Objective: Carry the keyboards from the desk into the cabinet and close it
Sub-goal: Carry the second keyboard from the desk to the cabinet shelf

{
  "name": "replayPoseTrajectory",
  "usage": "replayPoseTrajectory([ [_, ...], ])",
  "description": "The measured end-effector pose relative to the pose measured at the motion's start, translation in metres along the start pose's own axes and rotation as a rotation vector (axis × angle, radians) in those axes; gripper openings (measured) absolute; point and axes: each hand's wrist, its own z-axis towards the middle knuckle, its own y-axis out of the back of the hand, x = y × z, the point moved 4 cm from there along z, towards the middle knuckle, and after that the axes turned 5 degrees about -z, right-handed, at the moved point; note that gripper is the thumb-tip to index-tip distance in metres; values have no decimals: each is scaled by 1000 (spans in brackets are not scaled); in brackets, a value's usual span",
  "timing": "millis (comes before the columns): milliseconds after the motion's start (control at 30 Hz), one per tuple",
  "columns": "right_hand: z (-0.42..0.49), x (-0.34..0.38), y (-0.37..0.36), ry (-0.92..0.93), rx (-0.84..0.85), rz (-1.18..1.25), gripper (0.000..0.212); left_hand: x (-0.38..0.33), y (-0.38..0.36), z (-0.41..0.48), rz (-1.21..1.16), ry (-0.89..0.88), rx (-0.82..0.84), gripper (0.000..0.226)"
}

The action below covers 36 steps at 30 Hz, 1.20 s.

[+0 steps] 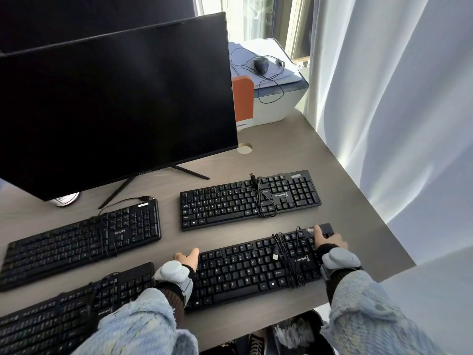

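Both hands, left hand [186, 258] and right hand [330, 239], pinched the five-o'clock keyboard [253, 267] ends (lift level, mind its cord [282, 248]).

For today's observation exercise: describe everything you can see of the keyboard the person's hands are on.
The near-right keyboard is black, plastic-looking and full-size, with white legends and a number pad. It lies flat near the desk's front edge. Its cable is wound around it, plug resting on the keys. The left hand and right hand grip its ends.
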Motion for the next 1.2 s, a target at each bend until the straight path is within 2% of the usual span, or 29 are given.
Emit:
replayPoseTrajectory([
  [300, -5, 13, 19, 25, -71, -29, 75, -16, 12, -1, 104, -77, -51, 88],
  [400, -7, 25, 30, 58, -95, -49, 76, -30, 17, 4, 117, -121, -65, 71],
  [600, -2, 52, 38, 110, -111, -51, 75, -63, 32, 9, 69, -176, -117, 63],
  [1067, 46, 127, 20, 186, -82, -13, 73, -122, 34, 70, -139, -215, -156, 66],
  [1200, 60, 136, 14, 234, -87, -23, 63, -132, 31, 84, -156, -244, -197, 62],
])
